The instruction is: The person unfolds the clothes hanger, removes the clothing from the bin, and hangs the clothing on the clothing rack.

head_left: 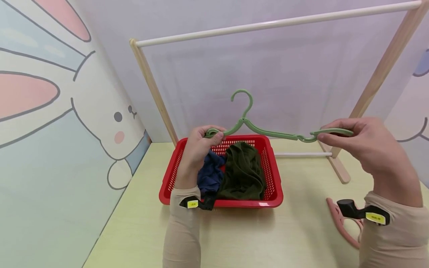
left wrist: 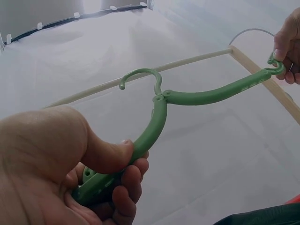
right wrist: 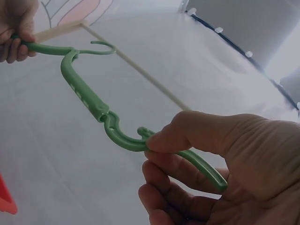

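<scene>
A green folding hanger (head_left: 271, 133) is stretched between both hands above the red basket, its hook pointing up. My left hand (head_left: 197, 149) grips the hanger's left arm; in the left wrist view the thumb and fingers wrap around it. With thumb and fingers, my right hand (head_left: 365, 145) pinches the notched outer section of the right arm, which the right wrist view shows extended past the hinge. Below lies a red basket (head_left: 276, 186) holding a dark green cloth (head_left: 242, 171) and a blue cloth (head_left: 211, 171).
Behind the basket stands a rack with a white top rail (head_left: 268, 25) and wooden posts (head_left: 385, 69). A pink folded hanger (head_left: 338, 219) lies on the pale table (head_left: 301, 230), partly behind the right forearm. A wall with a rabbit drawing (head_left: 97, 111) borders the left.
</scene>
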Motion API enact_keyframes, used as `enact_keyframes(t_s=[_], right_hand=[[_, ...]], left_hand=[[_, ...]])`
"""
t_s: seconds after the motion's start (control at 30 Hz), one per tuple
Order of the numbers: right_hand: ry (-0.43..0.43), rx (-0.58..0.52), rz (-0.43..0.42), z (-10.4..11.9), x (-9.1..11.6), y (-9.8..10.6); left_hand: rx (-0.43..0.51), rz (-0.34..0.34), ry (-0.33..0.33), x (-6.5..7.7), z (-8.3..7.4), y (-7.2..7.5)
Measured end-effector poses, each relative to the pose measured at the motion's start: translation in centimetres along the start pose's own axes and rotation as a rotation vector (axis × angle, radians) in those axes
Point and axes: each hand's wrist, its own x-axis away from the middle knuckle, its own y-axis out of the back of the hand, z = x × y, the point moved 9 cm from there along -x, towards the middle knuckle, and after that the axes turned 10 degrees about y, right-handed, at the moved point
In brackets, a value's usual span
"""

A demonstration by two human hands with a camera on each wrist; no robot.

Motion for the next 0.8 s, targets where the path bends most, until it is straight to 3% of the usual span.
enact_keyframes(t_s=[0.17,0.3,0.53,0.8], right_hand=[[-0.04,0.072,0.058,-0.4,0.0,-0.1],[0.013,0.075,0.081,-0.2,-0.4,-0.5],[0.079,-0.028,0.102,0.2,-0.5,-1.3],[0.094,0.044,0.126,0.6,-0.3,-1.8]], left_hand=[[0.011,-0.017,-0.018,0.0,-0.2,0.2],[0.023,-0.03,-0.027,0.0,-0.2,0.4],[0.058,-0.017,-0.047,0.3,-0.7,0.3],[0.077,-0.019,-0.054,0.4,-0.7,0.1]])
